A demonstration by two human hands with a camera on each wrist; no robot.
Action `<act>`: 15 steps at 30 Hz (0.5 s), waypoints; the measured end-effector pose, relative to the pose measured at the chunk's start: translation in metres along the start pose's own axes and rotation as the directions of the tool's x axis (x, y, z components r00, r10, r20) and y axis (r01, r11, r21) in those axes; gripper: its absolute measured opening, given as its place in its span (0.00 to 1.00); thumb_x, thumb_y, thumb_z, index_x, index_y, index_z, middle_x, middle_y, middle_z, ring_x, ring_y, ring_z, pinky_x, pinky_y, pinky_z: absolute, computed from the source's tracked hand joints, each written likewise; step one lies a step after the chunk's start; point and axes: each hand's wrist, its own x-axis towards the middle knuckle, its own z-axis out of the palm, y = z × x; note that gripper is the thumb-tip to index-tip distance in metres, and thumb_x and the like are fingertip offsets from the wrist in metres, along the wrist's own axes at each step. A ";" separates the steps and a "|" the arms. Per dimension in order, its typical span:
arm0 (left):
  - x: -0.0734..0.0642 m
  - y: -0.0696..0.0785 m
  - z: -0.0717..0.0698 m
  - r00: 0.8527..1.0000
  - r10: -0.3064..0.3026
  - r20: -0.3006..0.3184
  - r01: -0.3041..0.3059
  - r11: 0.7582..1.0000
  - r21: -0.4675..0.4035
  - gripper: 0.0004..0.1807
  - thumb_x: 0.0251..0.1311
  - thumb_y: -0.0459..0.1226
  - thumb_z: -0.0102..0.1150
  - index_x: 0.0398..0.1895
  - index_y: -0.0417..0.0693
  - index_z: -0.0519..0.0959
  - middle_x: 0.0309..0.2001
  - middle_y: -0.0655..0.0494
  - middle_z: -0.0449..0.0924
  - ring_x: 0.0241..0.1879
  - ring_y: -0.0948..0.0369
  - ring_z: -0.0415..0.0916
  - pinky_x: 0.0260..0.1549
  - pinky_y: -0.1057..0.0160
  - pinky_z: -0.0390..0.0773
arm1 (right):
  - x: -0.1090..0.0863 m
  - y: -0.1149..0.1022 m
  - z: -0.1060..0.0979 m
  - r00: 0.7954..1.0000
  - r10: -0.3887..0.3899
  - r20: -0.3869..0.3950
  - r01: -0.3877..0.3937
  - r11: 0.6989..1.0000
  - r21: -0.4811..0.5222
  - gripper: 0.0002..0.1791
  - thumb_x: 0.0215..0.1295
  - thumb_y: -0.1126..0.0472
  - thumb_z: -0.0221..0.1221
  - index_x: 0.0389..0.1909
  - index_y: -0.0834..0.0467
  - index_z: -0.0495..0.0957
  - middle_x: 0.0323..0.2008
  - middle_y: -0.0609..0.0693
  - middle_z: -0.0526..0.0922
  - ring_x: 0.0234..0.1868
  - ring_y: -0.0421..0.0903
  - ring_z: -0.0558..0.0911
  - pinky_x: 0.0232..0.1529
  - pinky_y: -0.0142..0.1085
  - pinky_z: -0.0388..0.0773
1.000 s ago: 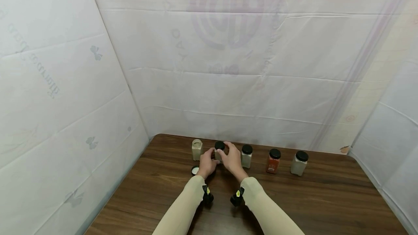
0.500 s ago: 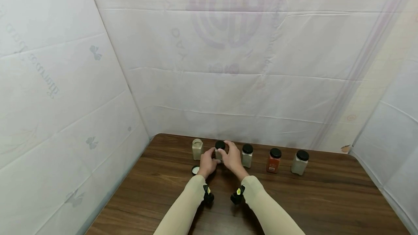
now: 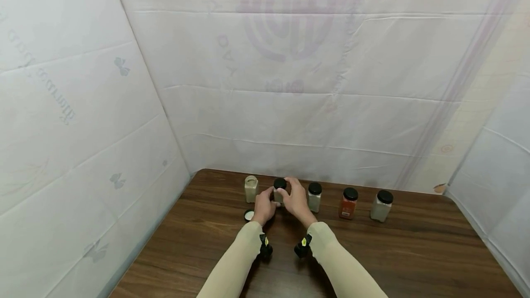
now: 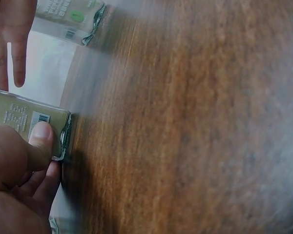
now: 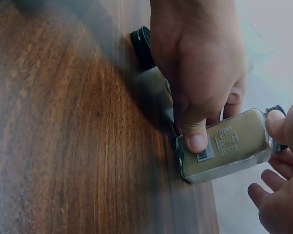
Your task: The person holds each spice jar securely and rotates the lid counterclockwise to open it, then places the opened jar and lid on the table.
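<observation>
A square clear jar of greyish-beige powder stands upright on the table, second from the left in the row. My left hand grips its lower part, the thumb pressing beside the barcode label. My right hand pinches the jar's black lid between thumb and fingers. The lid sits on the jar; whether it is turning cannot be seen. Left of it is a lidless jar of similar pale powder. A loose black lid, pale inside upward, lies in front of that jar, beside my left hand.
To the right stand another pale jar, a jar of red powder and a further pale jar, all with black lids. The brown wooden table ends at sheet-covered walls behind and at the sides.
</observation>
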 end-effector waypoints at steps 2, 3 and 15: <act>0.001 0.000 0.000 1.000 -0.004 -0.002 0.004 1.000 0.005 0.31 0.61 0.27 0.69 0.69 0.37 0.74 0.58 0.39 0.82 0.54 0.41 0.81 0.53 0.44 0.81 | 0.001 0.000 -0.001 1.000 -0.009 0.002 0.009 1.000 -0.003 0.25 0.75 0.59 0.61 0.68 0.64 0.72 0.68 0.62 0.72 0.68 0.63 0.72 0.63 0.58 0.73; 0.002 0.001 0.000 1.000 -0.005 -0.002 0.005 1.000 0.008 0.31 0.61 0.27 0.68 0.69 0.37 0.74 0.59 0.38 0.82 0.55 0.41 0.80 0.53 0.44 0.80 | 0.001 0.000 -0.002 1.000 -0.014 0.003 0.014 1.000 -0.005 0.25 0.75 0.59 0.61 0.68 0.64 0.72 0.67 0.62 0.72 0.68 0.63 0.72 0.63 0.58 0.73; 0.002 -0.001 -0.003 1.000 0.003 0.022 -0.004 1.000 0.011 0.31 0.60 0.28 0.70 0.69 0.38 0.75 0.60 0.39 0.81 0.52 0.42 0.81 0.52 0.45 0.81 | 0.001 0.002 -0.006 0.999 -0.028 0.029 0.029 0.999 -0.017 0.24 0.74 0.60 0.62 0.67 0.63 0.74 0.66 0.61 0.74 0.64 0.62 0.76 0.59 0.57 0.77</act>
